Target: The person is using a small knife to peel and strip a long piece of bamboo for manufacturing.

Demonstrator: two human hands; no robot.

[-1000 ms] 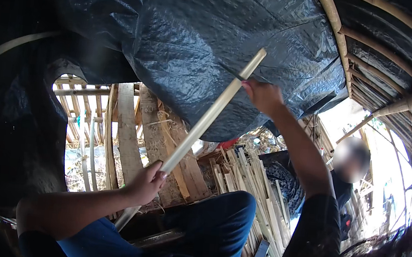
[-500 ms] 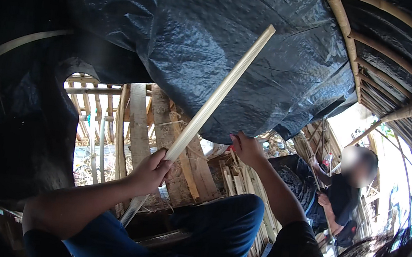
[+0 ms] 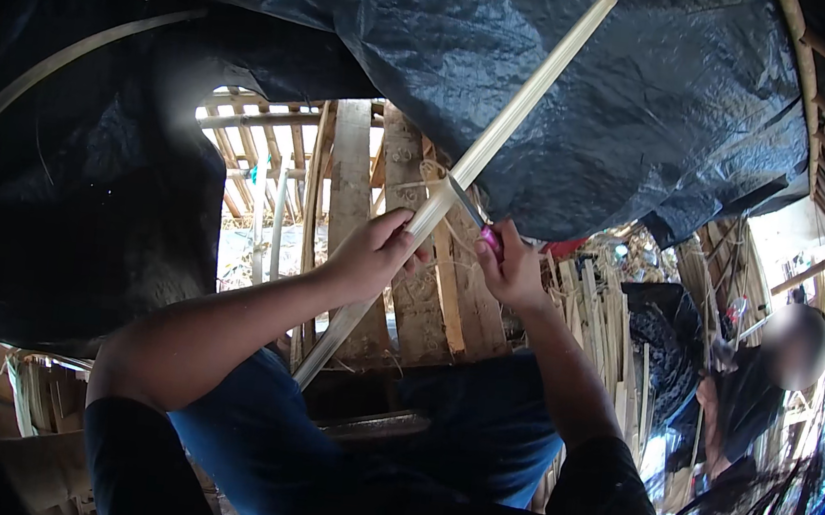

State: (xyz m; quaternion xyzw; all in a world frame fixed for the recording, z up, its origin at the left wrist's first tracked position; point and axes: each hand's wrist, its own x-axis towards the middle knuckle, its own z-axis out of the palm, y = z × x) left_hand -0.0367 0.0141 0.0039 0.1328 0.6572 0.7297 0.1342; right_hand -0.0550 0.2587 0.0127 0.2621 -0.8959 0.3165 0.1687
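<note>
A long pale bamboo strip (image 3: pixel 521 103) slants up from between my knees toward the upper right. My left hand (image 3: pixel 379 257) is closed around it below its middle. In my right hand (image 3: pixel 515 268) is a knife (image 3: pixel 466 203) with a pink handle. Its blade lies against the strip, a little above my left hand. A thin curled shaving (image 3: pixel 431 172) shows beside the blade. The strip's lower end passes down beside my left leg.
Wooden planks (image 3: pixel 355 151) stand in front of me. Black plastic sheeting (image 3: pixel 587 125) hangs above and at the left. Several split bamboo strips (image 3: pixel 596 312) lean at the right. Another person (image 3: pixel 745 393) sits further right, near a bamboo-framed roof (image 3: pixel 806 58).
My right hand has come in toward the strip, and the knife blade now touches it. The whole view has shifted, with the scene lower at the right and more sheeting at the left.
</note>
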